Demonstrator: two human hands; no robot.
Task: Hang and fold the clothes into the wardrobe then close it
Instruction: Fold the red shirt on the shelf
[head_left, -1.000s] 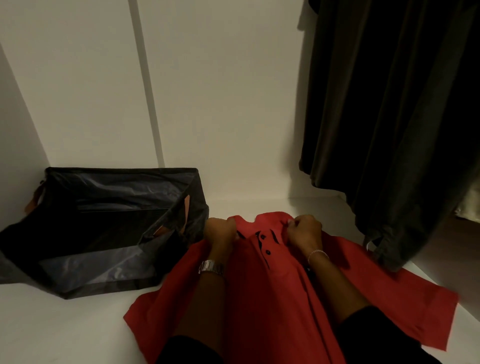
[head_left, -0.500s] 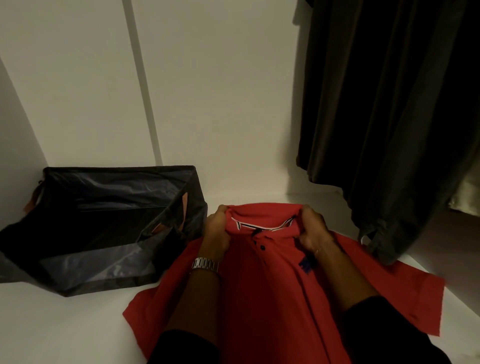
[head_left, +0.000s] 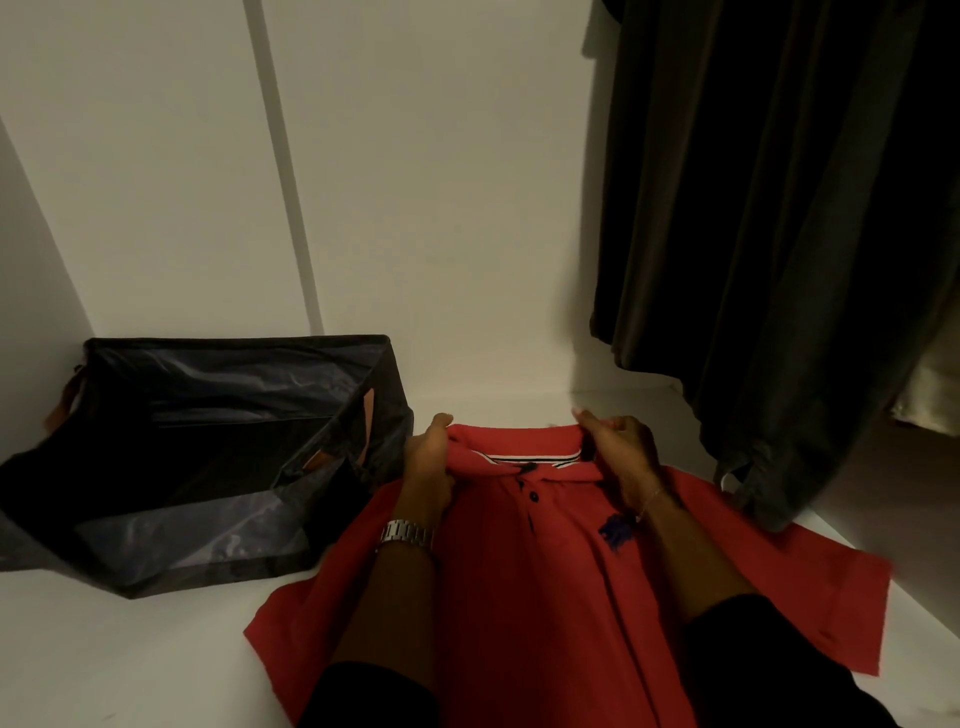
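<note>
Head cam is the only view here, so it all comes from that: a red polo shirt (head_left: 545, 587) is spread front-up on the white wardrobe shelf (head_left: 104, 649), near edge of the scene, collar pointing to the far side. The left hand (head_left: 428, 467) has its fingers curled round the left end of the collar, and the right hand (head_left: 618, 447) pinches the right end, thumb and fingers closed on the fabric, so both are holding the shirt by the collar and look to be squaring it up. There's a metal watch (head_left: 408, 535) on the left wrist and a thin bracelet (head_left: 652, 501) on the right. Sleeves are still out flat to either side, and the buttons and little blue logo are showing. To the left sits an open dark storage bag (head_left: 197, 457), touching or just beside the shirt's left shoulder; can't tell if anything's in it, too dark. Far right, dark garments (head_left: 779, 234) are already hanging, hems just beside the shirt's right sleeve. Progress-wise I'd say it's early to middle: some hanging seems done, this shirt hasn't had a single fold yet, and it still needs folding, stowing, then the door shut. No door in view.
</note>
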